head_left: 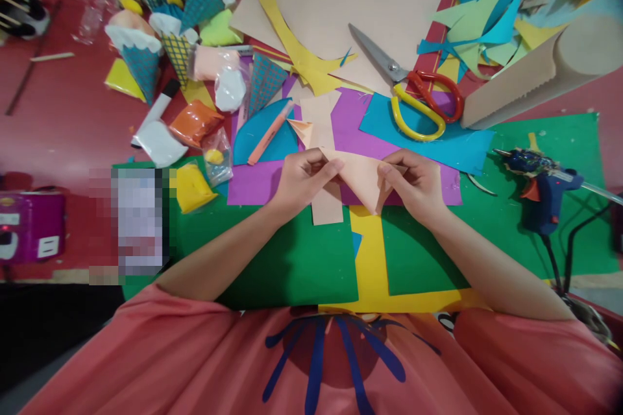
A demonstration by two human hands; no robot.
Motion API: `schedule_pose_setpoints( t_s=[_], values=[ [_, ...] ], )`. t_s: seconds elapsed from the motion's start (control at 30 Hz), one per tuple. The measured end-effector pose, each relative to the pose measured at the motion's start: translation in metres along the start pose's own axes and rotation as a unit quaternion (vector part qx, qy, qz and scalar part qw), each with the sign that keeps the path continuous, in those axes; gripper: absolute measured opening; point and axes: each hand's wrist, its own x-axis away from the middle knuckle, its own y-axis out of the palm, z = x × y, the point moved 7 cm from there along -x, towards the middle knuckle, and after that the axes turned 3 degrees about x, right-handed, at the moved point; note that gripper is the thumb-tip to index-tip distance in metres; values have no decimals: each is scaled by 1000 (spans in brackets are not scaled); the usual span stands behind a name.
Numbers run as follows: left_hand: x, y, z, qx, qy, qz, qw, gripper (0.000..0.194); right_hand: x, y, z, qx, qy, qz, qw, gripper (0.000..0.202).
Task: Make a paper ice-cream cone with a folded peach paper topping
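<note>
Both hands pinch a folded piece of peach craft foam (361, 176), raised over the purple sheet (263, 187). My left hand (305, 178) grips its left corner between thumb and fingers. On the opposite side, my right hand (413, 178) pinches the other corner, its thumb pressed on the front. The piece narrows to a point at the bottom. Beneath it lies a peach strip (327, 213). Just beyond my left hand are a small folded peach piece (302, 132) and an orange marker (270, 133) on a blue piece (246, 146).
Scissors (394, 68) with red and yellow handles lie beyond my right hand. A blue glue gun (548, 198) rests on the green sheet (579, 142) at right. Foam ice-cream cones (139, 61) and clay packets (195, 122) crowd the left back. A peach roll (525, 81) stands right.
</note>
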Motion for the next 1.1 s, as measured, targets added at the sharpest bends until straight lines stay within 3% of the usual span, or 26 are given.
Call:
schedule_pose_setpoints(
  t_s=[0.57, 0.8, 1.1],
  values=[
    [-2, 0, 0, -16, 19, 3, 1000, 49, -1, 1, -2, -32, 12, -15, 999, 20],
    [3, 8, -13, -38, -50, -71, 995, 47, -1, 0, -3, -36, 5, 2, 999, 20],
    [-3, 6, -12, -44, -67, -68, 994, 49, -3, 1, -2, -54, 25, -9, 998, 21]
  ],
)
